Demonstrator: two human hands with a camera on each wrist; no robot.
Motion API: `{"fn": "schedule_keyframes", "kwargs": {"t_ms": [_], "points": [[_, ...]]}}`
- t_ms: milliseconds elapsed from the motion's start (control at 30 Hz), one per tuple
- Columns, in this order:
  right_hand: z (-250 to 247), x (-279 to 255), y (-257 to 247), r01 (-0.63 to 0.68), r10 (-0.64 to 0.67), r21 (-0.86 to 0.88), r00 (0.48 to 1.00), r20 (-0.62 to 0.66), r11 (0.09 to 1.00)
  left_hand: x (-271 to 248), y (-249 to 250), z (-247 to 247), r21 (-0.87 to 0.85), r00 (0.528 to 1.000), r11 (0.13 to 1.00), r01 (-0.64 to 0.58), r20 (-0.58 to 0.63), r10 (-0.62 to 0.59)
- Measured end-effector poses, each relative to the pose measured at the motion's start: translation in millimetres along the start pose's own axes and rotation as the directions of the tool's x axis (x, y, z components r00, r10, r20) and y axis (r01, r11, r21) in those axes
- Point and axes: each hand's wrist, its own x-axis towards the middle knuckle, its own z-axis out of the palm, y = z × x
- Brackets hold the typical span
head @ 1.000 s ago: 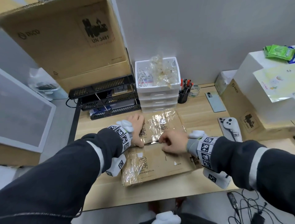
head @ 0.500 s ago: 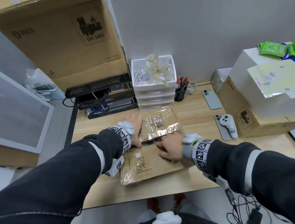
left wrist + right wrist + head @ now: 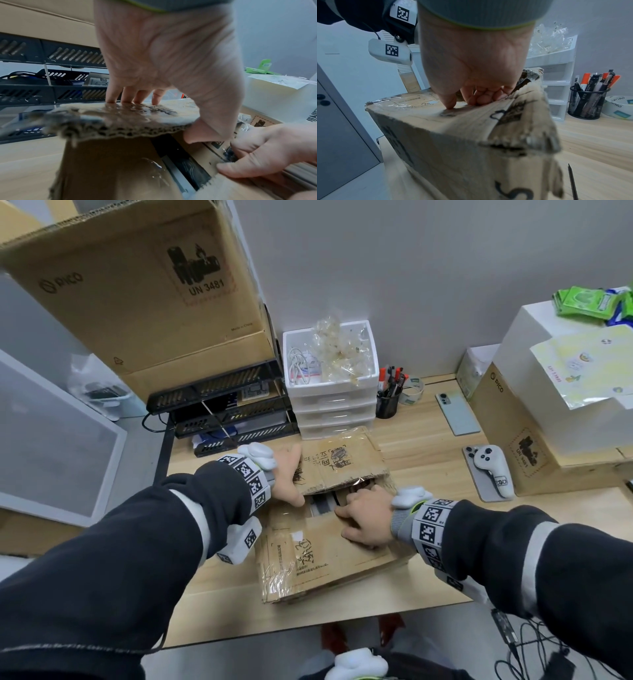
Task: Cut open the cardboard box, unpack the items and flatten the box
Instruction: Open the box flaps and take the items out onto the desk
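The taped cardboard box lies mid-desk with its top seam parted. My left hand pinches the far flap: the fingers press on top of it and the thumb hooks under its edge, holding it raised. My right hand grips the near flap, thumb on top and fingers curled into the gap. Through the opening a dark item with a grey edge shows inside the box. The rest of the contents is hidden.
Just behind the box stand a black tray rack carrying a big PICO carton, a white drawer unit and a pen cup. To the right lie a phone, a controller and stacked boxes. The desk's front edge is close.
The seam has opened into a wide gap. My left hand has raised the far flap, and my right hand has slid its fingers under the near flap's edge.
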Motion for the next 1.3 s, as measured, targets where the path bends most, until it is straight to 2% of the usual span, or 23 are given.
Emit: {"fn": "schedule_keyframes", "kwargs": {"t_ms": [167, 300, 467, 633, 800, 933, 1100, 1300], "points": [[2.8, 1.9, 5.0, 0.019, -0.019, 0.019, 0.999, 0.032, 1.000, 4.3, -4.1, 0.4, -0.091, 0.999, 0.996, -0.006, 0.033, 0.009], [5.8, 3.0, 8.4, 0.033, -0.035, 0.034, 0.997, 0.067, 0.999, 7.0, -18.2, -9.3, -0.237, 0.999, 0.971, -0.027, -0.027, 0.022], [2.2, 1.8, 10.4, 0.049, -0.054, 0.074, 0.997, 0.056, 0.996, 9.6, -35.5, -19.3, -0.270, 0.999, 0.962, -0.033, -0.017, 0.029], [-3.3, 2.6, 8.9, 0.014, -0.018, 0.152, 0.999, 0.027, 0.988, 6.2, -51.6, -34.5, -0.373, 0.993, 0.927, 0.034, -0.094, -0.074], [-14.4, 6.2, 13.1, -0.009, -0.004, 0.131, 0.995, 0.100, 0.991, 0.2, -66.2, -44.9, -0.384, 0.970, 0.919, 0.085, -0.180, -0.165], [-29.8, 9.6, 18.3, 0.003, -0.010, 0.063, 0.993, 0.121, 0.998, -0.2, -84.0, -30.8, -0.415, 0.943, 0.886, 0.204, -0.158, -0.291], [-52.0, 9.5, 13.7, 0.075, -0.072, -0.038, 0.995, 0.073, 0.996, 0.0, -90.3, -23.3, -0.400, 0.917, 0.874, 0.277, -0.161, -0.364], [-79.6, 2.9, 21.3, 0.120, -0.121, 0.080, 0.992, 0.018, 0.990, 1.5, -98.8, -21.6, -0.419, 0.892, 0.828, 0.372, -0.085, -0.444]]}}
